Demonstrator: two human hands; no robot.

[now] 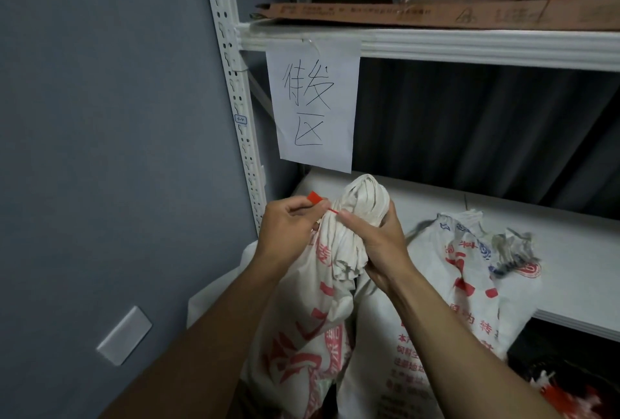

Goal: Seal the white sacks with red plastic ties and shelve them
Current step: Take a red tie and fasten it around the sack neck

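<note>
A white sack (312, 311) with red print stands in front of me, its top gathered into a twisted neck (364, 197). My right hand (379, 244) is clamped around that neck just under the bunched top. A red plastic tie (317, 198) runs around the neck on the left side; my left hand (288, 227) pinches its flat tag end. A second white sack (466, 271) with red and blue print lies on the white shelf (570, 250) to the right, its mouth loose. A third printed sack (396, 368) leans below my right forearm.
A white steel rack upright (235, 89) rises at left against a blue-grey wall. A handwritten paper sign (313, 103) hangs from the upper shelf beam (469, 46). Flat cardboard (436, 14) lies on the upper shelf. A bundle of red ties (567, 395) sits low right.
</note>
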